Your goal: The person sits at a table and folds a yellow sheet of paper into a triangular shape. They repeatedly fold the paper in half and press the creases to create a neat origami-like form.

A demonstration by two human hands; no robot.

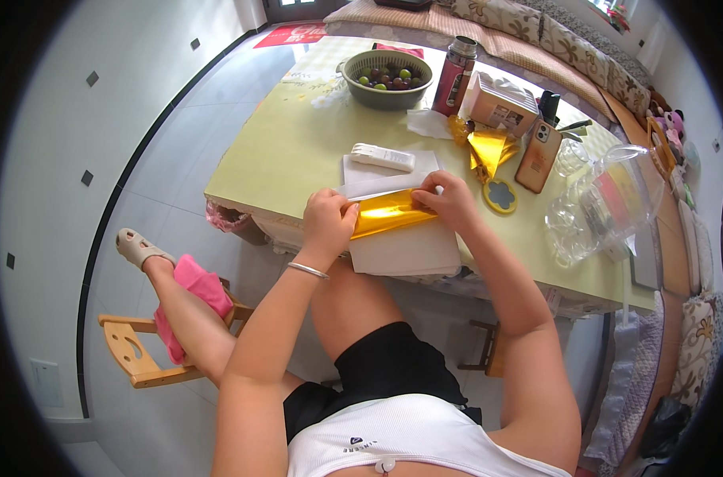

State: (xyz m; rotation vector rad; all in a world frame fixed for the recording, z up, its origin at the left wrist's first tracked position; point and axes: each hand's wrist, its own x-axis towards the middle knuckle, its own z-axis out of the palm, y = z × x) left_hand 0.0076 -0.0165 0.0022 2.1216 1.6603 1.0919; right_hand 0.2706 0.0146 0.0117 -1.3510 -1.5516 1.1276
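A shiny gold foil sheet stretches between my two hands at the table's near edge. My left hand pinches its left end, with a silver bangle on that wrist. At the other end, the fingers of my right hand close on the foil's upper corner. A white strip of paper runs along the foil's far edge. Under the foil lie white sheets, reaching over the table's edge. Just beyond my hands rests a long white object whose kind I cannot make out.
On the table stand a colander of grapes, a thermos and a tissue box. Right of my hands are gathered gold foil, a yellow-rimmed round item, a phone and a large clear plastic bottle.
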